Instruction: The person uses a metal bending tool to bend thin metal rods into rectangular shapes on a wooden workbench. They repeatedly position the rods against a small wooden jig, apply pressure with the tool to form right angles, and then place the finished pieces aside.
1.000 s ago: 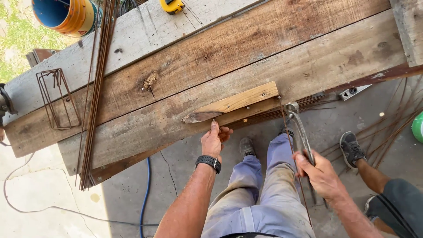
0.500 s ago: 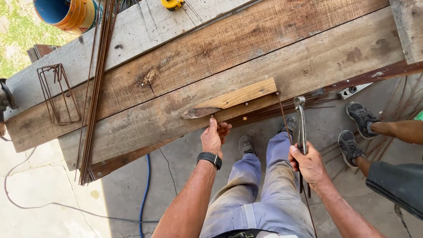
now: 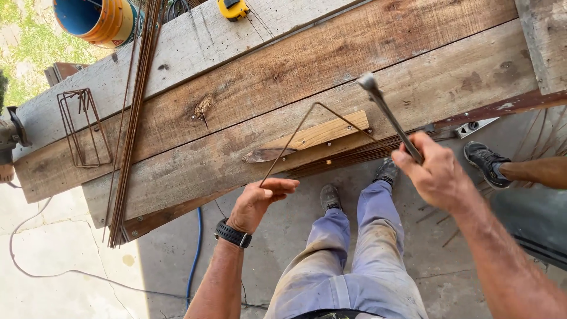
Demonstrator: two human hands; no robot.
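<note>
- The left hand [image 3: 260, 201] reaches forward from a watch-banded wrist, fingers curled around the near end of a thin steel rod [image 3: 307, 127] bent into a sharp angle.
- The rod's bend rises over the wooden workbench [image 3: 295, 71], above a small wooden block [image 3: 322, 136] fixed near the bench's near edge.
- The right hand [image 3: 437, 174] is clenched on the handle of a metal bending tool [image 3: 390, 121], arm raised, the tool's head pointing far and left.
- A bundle of straight rods [image 3: 133, 112] and finished stirrups [image 3: 82, 127] lie left; another person's shoe [image 3: 484, 159] shows right.
</note>
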